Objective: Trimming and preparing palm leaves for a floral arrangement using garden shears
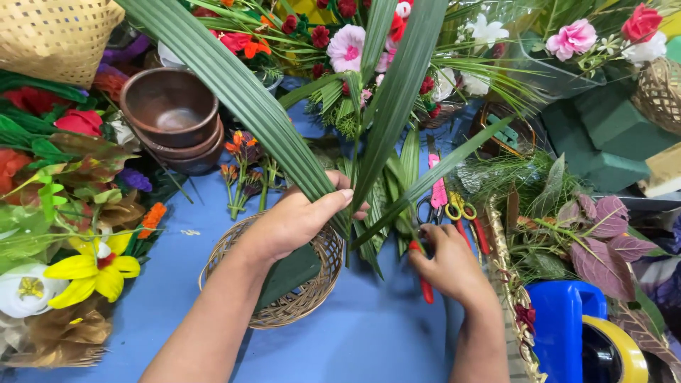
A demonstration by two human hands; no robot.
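The palm leaves [312,135] fan up and away from the middle of the blue table [376,340], their stems bunched in the left hand [298,220], which is closed around them above the foam block [287,273] in the wicker basket [330,273]. The right hand [447,266] grips red-handled scissors [424,284] at the stem ends. A loosened grip could let the leaves splay; a careless snip could nick the left fingers just beside.

The wicker basket [312,298] is sitting on the bench [369,340], with a foam block [289,273] lying in it. Behind the basket, the long leaves [383,120] are fanning upward. Stacked bowls [174,117] are sitting behind-left of the basket. Scissors [461,213] are lying to its right.
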